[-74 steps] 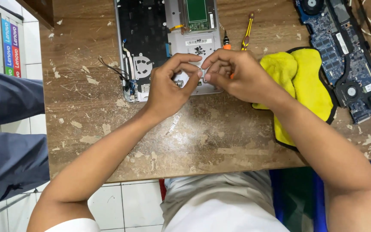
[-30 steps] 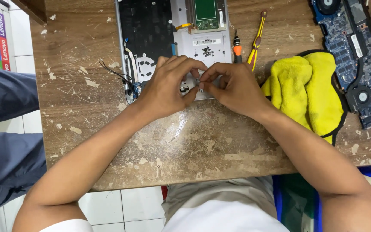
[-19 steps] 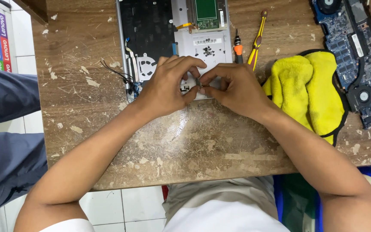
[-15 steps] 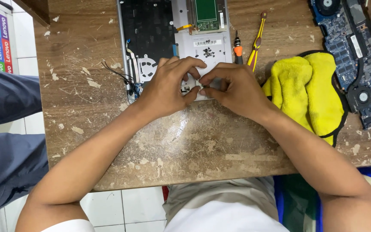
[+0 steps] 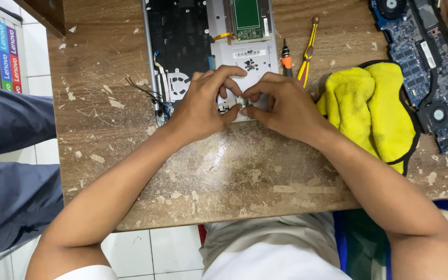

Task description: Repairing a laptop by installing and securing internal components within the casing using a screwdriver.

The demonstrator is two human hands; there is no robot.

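At frame centre, the left hand [image 5: 203,106] and right hand [image 5: 283,106] both pinch a small part [image 5: 242,101] at the lower edge of the opened laptop shell [image 5: 182,31]. The blue circuit board [image 5: 426,62] already lies removed, upper right; loose screws [image 5: 250,64] rest on the shell.

Worn, chipped wooden table [image 5: 105,135] under even light; white tiled floor [image 5: 167,251] below its edge

Scratched wooden table [image 5: 130,78], opened laptop base [image 5: 182,36], yellow cloth [image 5: 374,109], blue circuit board [image 5: 426,57], yellow-handled tool [image 5: 307,57]
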